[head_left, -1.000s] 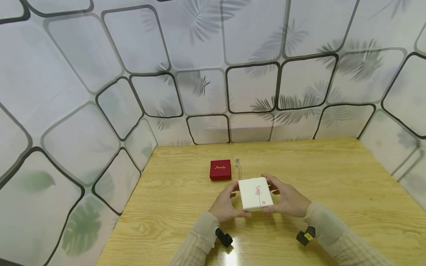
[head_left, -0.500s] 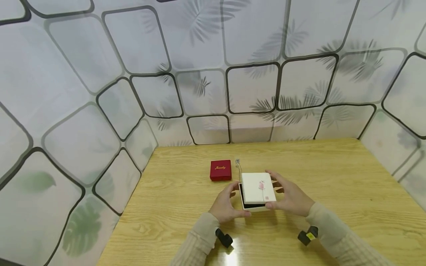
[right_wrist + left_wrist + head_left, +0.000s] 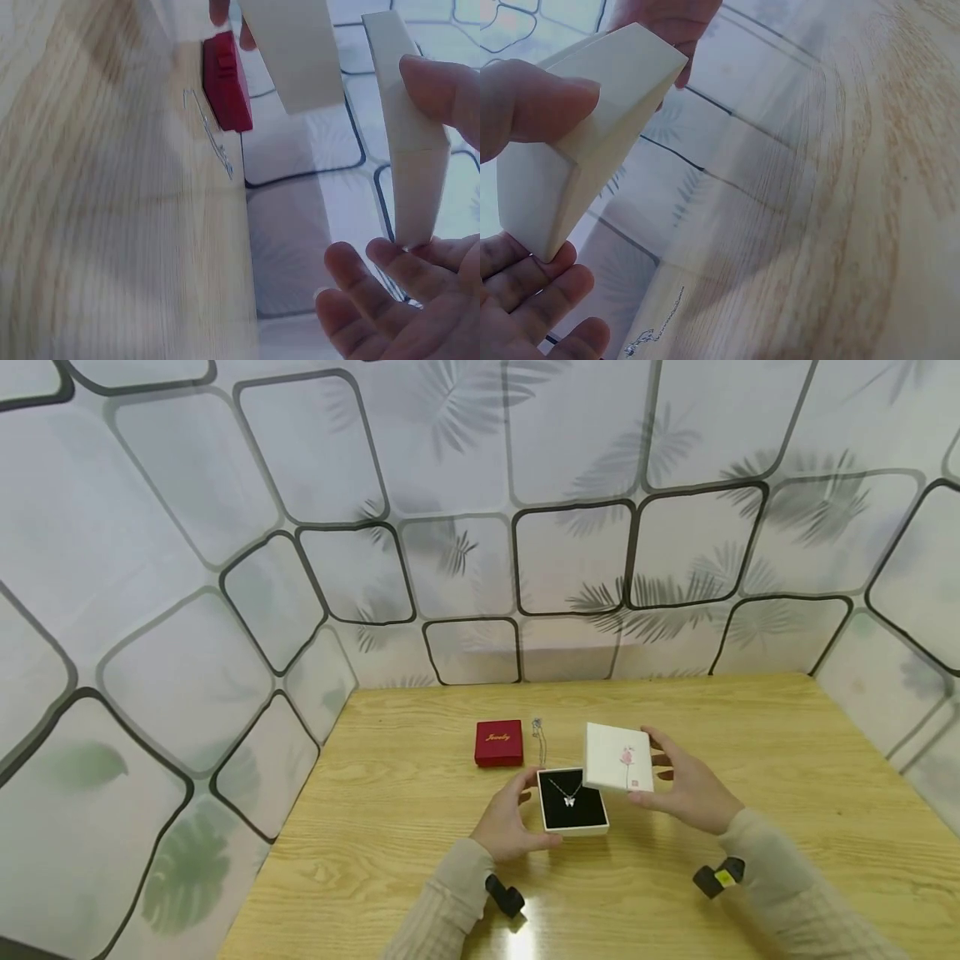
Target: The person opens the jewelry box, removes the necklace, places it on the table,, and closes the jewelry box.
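My left hand [image 3: 510, 822] grips the left side of a white box base [image 3: 592, 830], thumb at the near edge and fingers at the far one. Inside the base, a silver necklace [image 3: 569, 801] with a butterfly pendant lies on black padding. My right hand [image 3: 693, 789] holds the white lid [image 3: 609, 758], printed with a pink flower, above and right of the base; it overlaps the base's far right corner in the head view. In the left wrist view the base [image 3: 607, 90] is off the table. The right wrist view shows the lid [image 3: 409, 142] between thumb and fingers.
A red jewelry box [image 3: 498, 743] with gold lettering sits farther back on the wooden table [image 3: 390, 793]. Beside it lies a loose silver chain [image 3: 539, 742]. Patterned curtains [image 3: 570, 560] stand behind the table and at its sides.
My right hand has lifted the lid off the base and moved it right and away, uncovering the necklace. My left hand has stayed in place with the base.
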Demonstrator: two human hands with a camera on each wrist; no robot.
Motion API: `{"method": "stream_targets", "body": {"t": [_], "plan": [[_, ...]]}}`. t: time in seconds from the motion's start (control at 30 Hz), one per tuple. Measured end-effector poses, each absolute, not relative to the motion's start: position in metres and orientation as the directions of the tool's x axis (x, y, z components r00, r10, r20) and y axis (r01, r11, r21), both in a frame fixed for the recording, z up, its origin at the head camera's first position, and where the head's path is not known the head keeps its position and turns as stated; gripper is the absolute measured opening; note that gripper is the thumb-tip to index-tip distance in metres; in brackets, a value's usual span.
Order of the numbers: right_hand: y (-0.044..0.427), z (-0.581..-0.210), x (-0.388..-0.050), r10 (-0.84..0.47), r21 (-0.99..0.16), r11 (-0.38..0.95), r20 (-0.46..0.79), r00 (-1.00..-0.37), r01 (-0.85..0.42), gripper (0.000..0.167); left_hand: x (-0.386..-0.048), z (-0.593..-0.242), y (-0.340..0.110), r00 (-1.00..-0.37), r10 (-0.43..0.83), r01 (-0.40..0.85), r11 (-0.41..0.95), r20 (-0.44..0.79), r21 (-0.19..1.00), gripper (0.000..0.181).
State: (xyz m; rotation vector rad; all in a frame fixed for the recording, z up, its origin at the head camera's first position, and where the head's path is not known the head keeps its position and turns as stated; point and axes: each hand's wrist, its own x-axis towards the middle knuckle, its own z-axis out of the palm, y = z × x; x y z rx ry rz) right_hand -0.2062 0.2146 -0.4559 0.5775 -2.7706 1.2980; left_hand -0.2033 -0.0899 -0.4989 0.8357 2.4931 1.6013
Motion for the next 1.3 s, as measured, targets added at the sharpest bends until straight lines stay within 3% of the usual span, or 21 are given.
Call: {"method": "stream_targets", "body": {"t": [0.53,0.87,1.3], "plan": [[0.274,-0.461,-0.211,-0.207,-0.697,0.692,0.054,-0.977,-0.185,0.109,-0.202,-0.498,-0.091,-0.837,0.486,0.444,0.331,0.253,0.833,0.096],[0.31,-0.471,-0.216,-0.075,-0.602,0.798,-0.086,-0.993,-0.008,0.114,-0.201,-0.5,-0.091,-0.83,0.486,0.456,0.31,0.273,0.834,0.096],[0.337,-0.485,-0.214,-0.028,-0.497,0.866,-0.169,-0.985,0.061,0.122,-0.202,-0.5,-0.091,-0.848,0.474,0.421,0.331,0.236,0.845,0.093]]}}
